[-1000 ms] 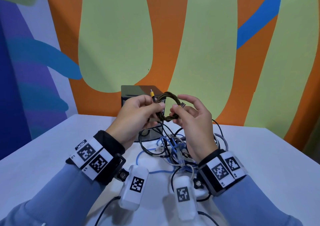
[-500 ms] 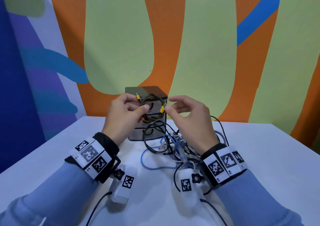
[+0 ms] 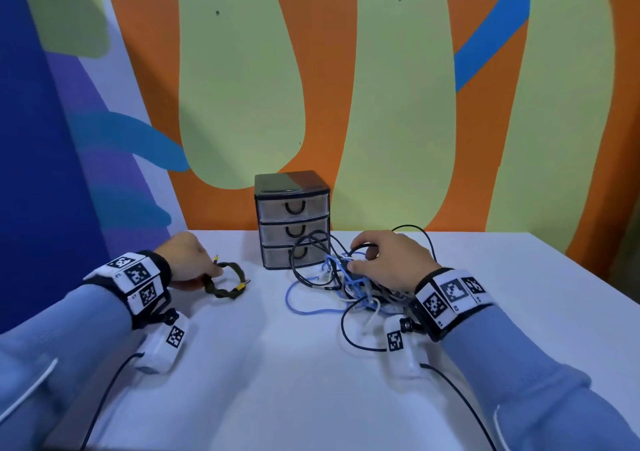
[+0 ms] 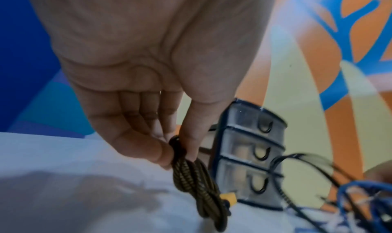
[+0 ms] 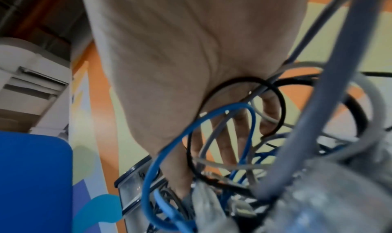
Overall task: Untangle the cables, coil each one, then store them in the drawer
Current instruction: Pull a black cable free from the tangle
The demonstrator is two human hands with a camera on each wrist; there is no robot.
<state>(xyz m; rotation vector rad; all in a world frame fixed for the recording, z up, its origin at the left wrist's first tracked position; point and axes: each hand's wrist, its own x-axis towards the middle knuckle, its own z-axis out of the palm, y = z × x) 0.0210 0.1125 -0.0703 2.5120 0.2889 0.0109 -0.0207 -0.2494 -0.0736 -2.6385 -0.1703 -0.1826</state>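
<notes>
A coiled olive braided cable (image 3: 225,282) with yellow plugs lies on the white table (image 3: 311,381), left of the drawer unit. My left hand (image 3: 207,274) pinches its near side between thumb and fingers; the left wrist view shows that pinch on the coiled cable (image 4: 191,174) by the left hand (image 4: 178,151). My right hand (image 3: 356,260) sits on the tangle of blue, black and white cables (image 3: 332,288), fingers curled into it. In the right wrist view the right hand (image 5: 212,161) reaches through loops of the tangled cables (image 5: 244,112).
A small black-framed unit with three clear drawers (image 3: 292,218), all closed, stands at the back centre against the painted wall; black loops from the tangle lie against its lowest drawer. The drawer unit (image 4: 250,152) is close to the coil. Wrist-camera leads trail toward me.
Both hands came down from in front of the drawers. The left carried the coil to the table on the left. The right let go of it and dropped onto the tangle.
</notes>
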